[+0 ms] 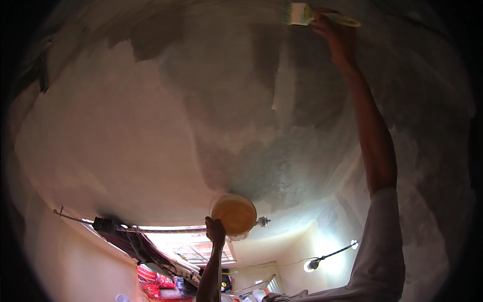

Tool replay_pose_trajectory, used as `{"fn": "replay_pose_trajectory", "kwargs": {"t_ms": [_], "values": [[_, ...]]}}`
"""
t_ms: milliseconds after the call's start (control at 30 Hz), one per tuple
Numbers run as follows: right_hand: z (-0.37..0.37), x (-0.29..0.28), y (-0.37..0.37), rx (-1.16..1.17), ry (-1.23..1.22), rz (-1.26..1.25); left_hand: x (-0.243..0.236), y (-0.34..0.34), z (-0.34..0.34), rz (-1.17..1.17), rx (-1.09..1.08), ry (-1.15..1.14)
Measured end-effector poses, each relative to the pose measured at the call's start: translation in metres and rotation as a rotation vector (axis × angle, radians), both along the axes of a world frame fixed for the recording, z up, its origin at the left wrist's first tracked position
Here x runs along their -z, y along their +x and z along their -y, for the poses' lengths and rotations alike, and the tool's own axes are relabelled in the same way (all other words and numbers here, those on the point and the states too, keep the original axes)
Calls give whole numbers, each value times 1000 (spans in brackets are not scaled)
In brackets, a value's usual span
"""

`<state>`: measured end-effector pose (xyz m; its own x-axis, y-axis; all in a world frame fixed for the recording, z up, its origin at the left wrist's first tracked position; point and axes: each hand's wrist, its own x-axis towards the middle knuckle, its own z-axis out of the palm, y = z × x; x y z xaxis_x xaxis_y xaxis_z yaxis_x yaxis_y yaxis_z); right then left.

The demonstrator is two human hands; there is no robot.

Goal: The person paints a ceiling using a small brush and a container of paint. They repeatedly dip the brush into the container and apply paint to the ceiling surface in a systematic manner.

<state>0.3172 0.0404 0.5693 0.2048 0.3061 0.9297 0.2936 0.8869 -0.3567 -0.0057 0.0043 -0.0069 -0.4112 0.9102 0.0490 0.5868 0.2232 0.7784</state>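
My right hand (336,31) is raised high and grips a flat paintbrush (307,14) with pale bristles pointing left, pressed against the ceiling (151,126). The ceiling is partly whitish and partly grey, with a pale fresh stroke (284,83) below the brush. My left hand (215,230) holds up a round translucent tub (233,215) that glows orange-yellow, gripped at its lower left rim. My right arm wears a light sleeve (382,241) pushed to the elbow.
A curtain rod (131,229) with a bunched dark curtain (136,246) runs above a bright window (193,246). A lit lamp on a thin arm (314,262) sticks out from the right wall. Red patterned cloth (151,282) lies low in the room.
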Motion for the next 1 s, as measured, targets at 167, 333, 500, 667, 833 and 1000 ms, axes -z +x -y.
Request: {"fn": "replay_pose_trajectory", "kwargs": {"t_ms": [167,333,500,667,833,1000], "values": [[-74,3,130,-332,41,-80,7,8,-3,18,44,64],[-66,-1,158,356,71,18,1,0,2,-14,-6,22],[-53,-11,133,1275,352,127,0,4,3,-2,27,47],[-63,5,37,1301,548,396,3,8,-3,5,21,6],[-37,17,-45,595,390,206,1,-6,0,-19,-9,-40],[-94,-6,136,-22,246,-48,2,16,-6,-2,72,15]]}}
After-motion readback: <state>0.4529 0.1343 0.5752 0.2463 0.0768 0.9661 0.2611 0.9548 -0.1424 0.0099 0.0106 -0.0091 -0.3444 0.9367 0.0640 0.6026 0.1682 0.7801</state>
